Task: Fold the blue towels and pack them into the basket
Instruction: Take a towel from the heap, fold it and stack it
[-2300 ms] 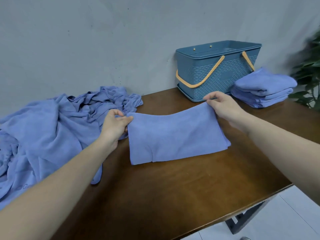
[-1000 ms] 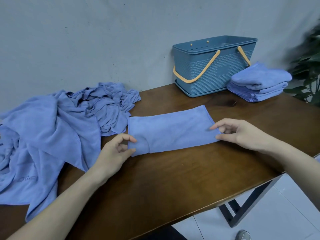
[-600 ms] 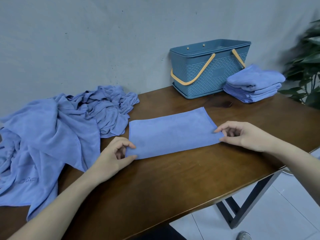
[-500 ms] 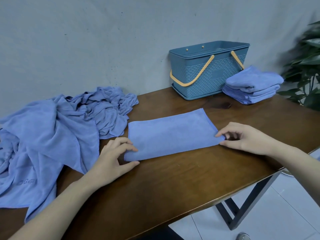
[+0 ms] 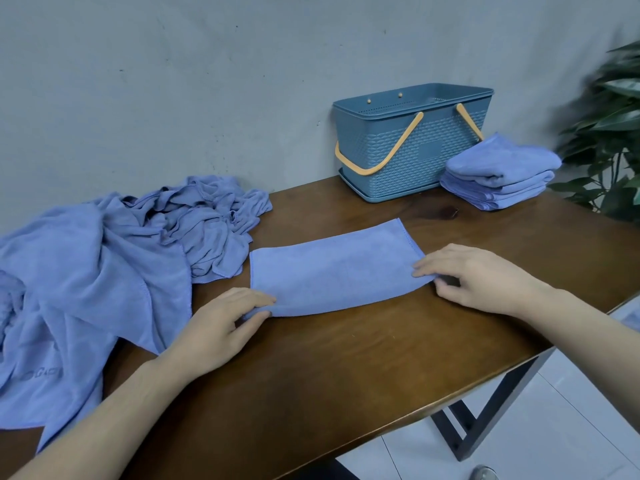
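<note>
Towel (image 5: 334, 275) flat mid-frame; left hand (image 5: 221, 327) pinches lower-left corner, right hand (image 5: 478, 278) pinches right edge. Bare table (image 5: 346, 368) below; basket (image 5: 412, 140) upper right.

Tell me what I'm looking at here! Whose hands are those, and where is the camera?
The camera sits on a person's head and looks down, so you see that person's own two bare arms. No machine here. On the brown wooden table lies a flat, half-folded blue cloth towel. The left hand pinches its near left corner; the right hand pinches its near right corner. To the left is a crumpled heap of blue towels. At the back stands a blue plastic basket with orange handles, and beside it a neat stack of folded blue towels. A green leafy plant peeks in at right.
</note>
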The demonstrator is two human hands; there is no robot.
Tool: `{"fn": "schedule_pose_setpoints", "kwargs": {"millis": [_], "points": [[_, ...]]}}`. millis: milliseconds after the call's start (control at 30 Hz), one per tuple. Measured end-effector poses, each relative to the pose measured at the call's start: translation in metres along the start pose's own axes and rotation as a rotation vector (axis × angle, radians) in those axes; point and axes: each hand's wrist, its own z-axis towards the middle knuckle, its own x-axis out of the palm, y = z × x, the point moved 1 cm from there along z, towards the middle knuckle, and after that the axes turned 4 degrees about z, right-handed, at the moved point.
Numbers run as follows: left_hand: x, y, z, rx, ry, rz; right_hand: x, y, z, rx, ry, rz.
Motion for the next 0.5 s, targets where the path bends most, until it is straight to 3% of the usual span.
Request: {"fn": "schedule_pose_setpoints", "kwargs": {"millis": [167,300,500], "points": [[-0.001,-0.007,0.0,0.042,0.01,0.081,-0.002,0.008,-0.001,-0.024,-0.165,-0.159],[-0.003,-0.013,0.008,0.054,-0.008,0.052,-0.002,0.024,-0.005,0.234,-0.218,-0.068],[0.009,-0.045,0.028,0.096,-0.023,-0.024,0.008,0.034,0.005,0.613,-0.175,0.297]]}}
